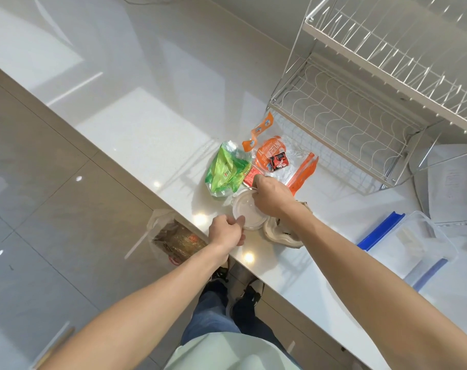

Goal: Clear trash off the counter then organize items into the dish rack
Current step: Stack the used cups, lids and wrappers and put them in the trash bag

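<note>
A round clear plastic lid or container (247,213) lies on the white counter (147,134) near its front edge. My left hand (225,232) pinches its near rim. My right hand (271,196) grips its far rim. Just behind lie a crumpled green wrapper (223,170) and an orange and clear snack bag (276,156) with a small dark packet on it. A beige crumpled thing (277,235) sits under my right wrist, partly hidden. The white wire dish rack (360,113) stands at the back right, with nothing in it.
A clear plastic box with a blue-clipped lid (414,241) sits at the right, white papers (450,188) behind it. A bag holding trash (173,240) hangs below the counter edge over the tiled floor. My legs and shoes stand by the counter.
</note>
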